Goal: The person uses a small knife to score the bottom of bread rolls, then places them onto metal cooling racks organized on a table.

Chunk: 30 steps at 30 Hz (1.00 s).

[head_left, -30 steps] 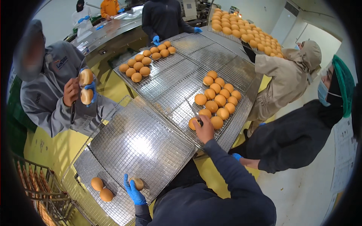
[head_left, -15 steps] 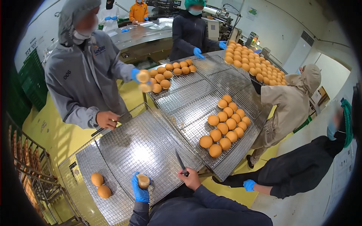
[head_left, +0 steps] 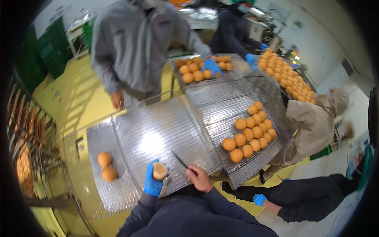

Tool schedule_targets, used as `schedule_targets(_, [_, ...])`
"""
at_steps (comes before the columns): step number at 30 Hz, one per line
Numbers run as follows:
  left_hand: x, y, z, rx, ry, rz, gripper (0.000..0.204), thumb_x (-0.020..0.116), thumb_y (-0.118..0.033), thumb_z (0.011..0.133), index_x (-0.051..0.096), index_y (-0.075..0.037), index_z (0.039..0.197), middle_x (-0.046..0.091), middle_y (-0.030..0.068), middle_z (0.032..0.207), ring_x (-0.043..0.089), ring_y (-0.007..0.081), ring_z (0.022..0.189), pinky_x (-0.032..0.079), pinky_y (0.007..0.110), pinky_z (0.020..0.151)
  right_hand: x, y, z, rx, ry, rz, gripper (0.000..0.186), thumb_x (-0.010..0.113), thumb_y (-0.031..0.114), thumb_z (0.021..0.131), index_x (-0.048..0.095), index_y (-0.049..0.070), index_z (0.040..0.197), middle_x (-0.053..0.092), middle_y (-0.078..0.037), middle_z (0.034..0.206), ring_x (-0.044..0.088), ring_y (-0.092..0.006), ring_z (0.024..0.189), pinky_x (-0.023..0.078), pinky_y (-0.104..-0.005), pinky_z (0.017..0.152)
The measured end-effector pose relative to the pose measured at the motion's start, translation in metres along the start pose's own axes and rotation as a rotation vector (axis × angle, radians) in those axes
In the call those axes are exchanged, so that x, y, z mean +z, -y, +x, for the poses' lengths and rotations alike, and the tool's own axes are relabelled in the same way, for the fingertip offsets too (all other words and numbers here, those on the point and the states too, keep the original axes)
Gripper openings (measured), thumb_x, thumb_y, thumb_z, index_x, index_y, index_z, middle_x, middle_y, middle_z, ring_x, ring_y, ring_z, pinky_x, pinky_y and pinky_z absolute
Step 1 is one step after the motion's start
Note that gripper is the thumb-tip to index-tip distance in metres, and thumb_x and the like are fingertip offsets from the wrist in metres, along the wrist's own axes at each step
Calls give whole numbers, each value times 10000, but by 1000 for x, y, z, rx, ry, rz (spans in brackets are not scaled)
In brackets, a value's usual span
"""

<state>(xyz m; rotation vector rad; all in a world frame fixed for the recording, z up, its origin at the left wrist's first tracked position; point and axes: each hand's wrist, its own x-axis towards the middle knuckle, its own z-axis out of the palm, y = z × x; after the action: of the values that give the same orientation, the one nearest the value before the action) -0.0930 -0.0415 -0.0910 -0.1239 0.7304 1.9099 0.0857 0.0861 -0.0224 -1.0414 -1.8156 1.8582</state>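
Note:
My left hand (head_left: 151,182), in a blue glove, is wrapped round a bun (head_left: 160,170), its pale side up, above the wire-grid tray (head_left: 173,130). My bare right hand (head_left: 200,178) grips a dark knife (head_left: 178,158), its blade pointing forward and left, a short way right of that bun. Two whole buns (head_left: 104,159) lie toward the tray's left side. A group of several golden buns (head_left: 248,134) sits on the rack ahead to my right.
A co-worker in grey (head_left: 130,47) reaches onto back buns (head_left: 193,67); another in dark clothes (head_left: 229,31) stands beyond. People in beige (head_left: 308,126) and black (head_left: 308,197) are at right, near a loaded rack (head_left: 286,73). A metal trolley (head_left: 29,134) and green crates (head_left: 53,47) are left.
My right hand has come back from the right-hand buns, bringing the knife beside my left hand. The grey-clad co-worker's gloved hand has moved onto the back buns. The view has shifted.

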Motion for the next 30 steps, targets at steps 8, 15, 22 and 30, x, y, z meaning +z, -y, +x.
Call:
schedule_targets(8, [43, -24, -16, -6, 56, -9, 590, 356, -533, 984, 483, -49, 1296, 618, 164, 1153, 634, 309, 1010, 546, 399, 800, -9, 23, 7, -147, -294, -256, 130, 551, 64, 911, 652, -18, 900, 657, -55, 765, 594, -111, 681, 447, -254, 613])
schedule_targets(15, [51, -29, -28, 100, -34, 107, 603, 356, -527, 986, 489, -17, 1279, 643, 166, 1060, 660, 302, 910, 552, 374, 728, 30, 72, -5, -377, -73, -608, 84, 663, 98, 830, 697, 24, 812, 632, -130, 720, 623, -284, 637, 453, -331, 568])
schedule_targets(22, [37, -33, -29, 66, -51, 71, 575, 365, -498, 986, 490, -27, 1290, 645, 163, 1066, 663, 278, 896, 564, 350, 674, 28, 91, 5, -451, 3, -745, 118, 665, 153, 830, 698, 59, 768, 601, -128, 669, 591, -331, 588, 431, -395, 520])
schedule_targets(30, [42, -37, -34, -63, -102, 58, 584, 347, -506, 981, 500, -35, 1291, 646, 162, 1091, 664, 269, 908, 573, 346, 649, 13, 61, 16, -302, 17, -720, 211, 669, 231, 841, 700, 29, 788, 634, -141, 723, 604, -343, 647, 459, -407, 586])
